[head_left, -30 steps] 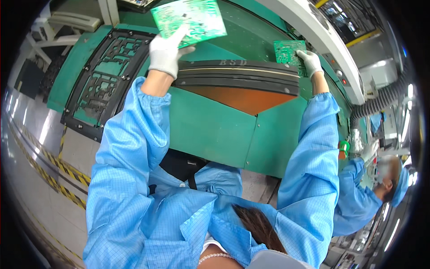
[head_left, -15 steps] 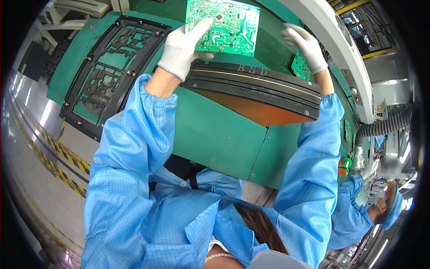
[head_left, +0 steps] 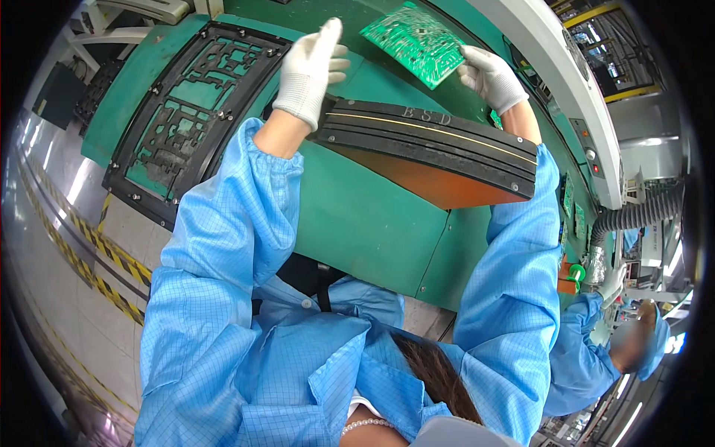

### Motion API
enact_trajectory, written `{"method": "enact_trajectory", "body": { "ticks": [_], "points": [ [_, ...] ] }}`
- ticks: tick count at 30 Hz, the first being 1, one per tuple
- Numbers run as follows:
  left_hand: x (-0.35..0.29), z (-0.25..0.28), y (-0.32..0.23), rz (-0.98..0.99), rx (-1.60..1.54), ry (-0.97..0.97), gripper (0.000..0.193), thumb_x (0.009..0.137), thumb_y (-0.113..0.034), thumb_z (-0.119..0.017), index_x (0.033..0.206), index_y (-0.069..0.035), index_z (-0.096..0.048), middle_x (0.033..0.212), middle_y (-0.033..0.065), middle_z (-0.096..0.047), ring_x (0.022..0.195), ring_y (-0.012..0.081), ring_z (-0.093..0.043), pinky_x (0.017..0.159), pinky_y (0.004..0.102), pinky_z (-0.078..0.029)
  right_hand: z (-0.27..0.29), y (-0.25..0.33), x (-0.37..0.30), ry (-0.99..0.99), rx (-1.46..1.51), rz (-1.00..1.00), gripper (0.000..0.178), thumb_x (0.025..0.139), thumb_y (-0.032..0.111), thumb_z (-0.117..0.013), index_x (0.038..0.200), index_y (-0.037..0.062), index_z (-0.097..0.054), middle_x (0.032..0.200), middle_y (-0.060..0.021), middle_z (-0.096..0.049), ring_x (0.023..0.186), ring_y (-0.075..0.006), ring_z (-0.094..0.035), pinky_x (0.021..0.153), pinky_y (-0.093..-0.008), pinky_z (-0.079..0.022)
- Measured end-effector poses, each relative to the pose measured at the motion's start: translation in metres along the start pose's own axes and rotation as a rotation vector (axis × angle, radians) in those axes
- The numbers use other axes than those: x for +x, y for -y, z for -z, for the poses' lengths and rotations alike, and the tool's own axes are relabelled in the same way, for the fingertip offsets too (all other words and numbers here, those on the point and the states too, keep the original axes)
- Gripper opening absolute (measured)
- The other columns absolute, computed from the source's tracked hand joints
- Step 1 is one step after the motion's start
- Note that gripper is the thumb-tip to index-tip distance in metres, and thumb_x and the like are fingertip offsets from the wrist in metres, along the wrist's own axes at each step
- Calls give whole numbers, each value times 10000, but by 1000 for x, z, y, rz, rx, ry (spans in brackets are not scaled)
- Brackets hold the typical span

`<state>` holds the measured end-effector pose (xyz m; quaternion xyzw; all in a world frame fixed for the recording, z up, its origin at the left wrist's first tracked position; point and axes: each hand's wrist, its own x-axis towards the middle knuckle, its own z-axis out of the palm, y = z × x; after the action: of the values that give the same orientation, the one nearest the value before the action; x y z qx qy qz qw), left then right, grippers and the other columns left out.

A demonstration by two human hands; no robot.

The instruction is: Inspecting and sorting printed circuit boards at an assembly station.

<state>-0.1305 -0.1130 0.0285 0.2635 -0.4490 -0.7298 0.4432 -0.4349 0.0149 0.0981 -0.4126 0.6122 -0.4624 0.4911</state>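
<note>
A green circuit board (head_left: 413,41) is tilted in the air beyond the black slotted rack, one corner pinched between the thumb and fingers of my right hand (head_left: 491,78). White knit gloves cover both hands. My left hand (head_left: 313,71) is raised to the left of the board, apart from it, with its fingers spread and nothing in them. Below the hands stands the black rack (head_left: 432,141) with grooved sides and an orange-brown panel (head_left: 447,182). Part of another green board (head_left: 495,118) shows behind my right wrist.
A black fixture frame with cut-outs (head_left: 186,112) lies left on the green bench (head_left: 357,223). At the right runs a pale machine housing (head_left: 551,67) with buttons. Beyond my right sleeve are more boards (head_left: 579,220), a grey hose (head_left: 640,216) and a co-worker in blue (head_left: 581,365).
The board has gone from my left hand to my right and now hangs at a slant. My left hand has let go and opened. My right hand has closed on the board's corner.
</note>
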Motion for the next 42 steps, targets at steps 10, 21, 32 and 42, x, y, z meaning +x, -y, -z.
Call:
{"method": "enact_trajectory", "body": {
  "ticks": [10,21,32,42],
  "points": [
    [-4,0,4,-51,175,89,486,899,-465,-697,1044,-4,-643,877,64,-684,765,125,-639,683,256,-507,-11,-40,-32,-483,239,-98,524,971,296,-615,1351,-33,-467,1313,-255,-569,1076,-306,-642,897,-357,-550],
    [-22,-8,15,-265,757,484,440,888,-447,-687,959,-14,-704,891,117,-716,828,197,-680,779,309,-534,-66,49,-89,-26,-22,374,479,1037,310,-490,1298,-91,-529,1173,-219,-648,962,-219,-666,866,-336,-536],
    [-24,-8,14,-299,846,505,310,931,-310,-655,1014,-14,-683,924,97,-703,831,164,-660,786,286,-524,-139,67,-141,-91,-1031,347,380,888,138,-667,1237,-2,-608,1041,-123,-679,1004,-180,-646,918,-309,-497],
    [-25,-7,14,-289,823,524,272,953,-243,-633,1072,-1,-669,983,86,-696,908,136,-646,851,265,-507,-139,63,-138,-211,-1119,416,372,911,248,-676,1216,39,-642,1026,-114,-701,976,-192,-683,901,-318,-524]
  ]
}}
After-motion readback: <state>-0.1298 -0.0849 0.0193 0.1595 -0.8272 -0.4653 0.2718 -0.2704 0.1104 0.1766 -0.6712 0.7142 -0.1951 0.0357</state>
